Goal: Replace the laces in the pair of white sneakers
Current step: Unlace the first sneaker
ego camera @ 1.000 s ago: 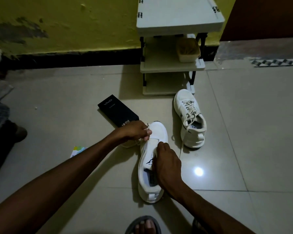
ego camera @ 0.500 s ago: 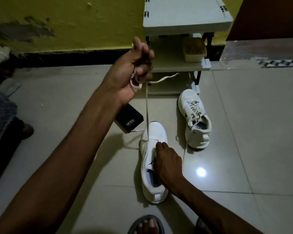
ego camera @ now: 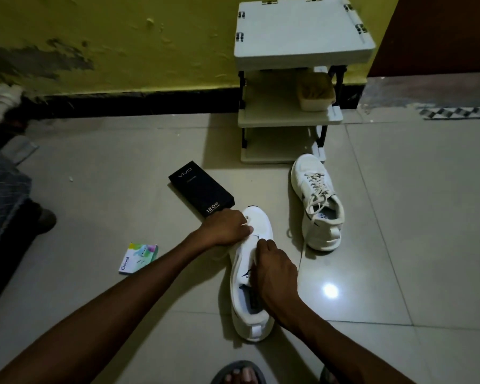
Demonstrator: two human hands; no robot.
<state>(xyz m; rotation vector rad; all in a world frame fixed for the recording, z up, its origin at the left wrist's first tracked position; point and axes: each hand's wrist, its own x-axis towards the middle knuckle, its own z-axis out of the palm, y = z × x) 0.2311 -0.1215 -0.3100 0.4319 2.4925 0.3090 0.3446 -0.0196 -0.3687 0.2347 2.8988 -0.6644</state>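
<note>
Hands both on the near white low-top sneaker [ego camera: 254,325], lower centre of frame, toe pointing away.
Left hand [ego camera: 227,227] curls at the toe-end eyelets, apparently pinching a thin white lace [ego camera: 244,224]; right hand [ego camera: 275,275] grips the tongue area, fingers bent. Risk: lace end slips out or skips an eyelet, since light is dim and hands cover the row.

The left hand [ego camera: 225,228] hides most of the lace [ego camera: 245,224] it pinches; the right hand [ego camera: 275,275] covers the sneaker's [ego camera: 240,273] right side. The bottom edge cuts a sandalled foot [ego camera: 237,372]. A white shape [ego camera: 0,103] at left is blurred.
</note>
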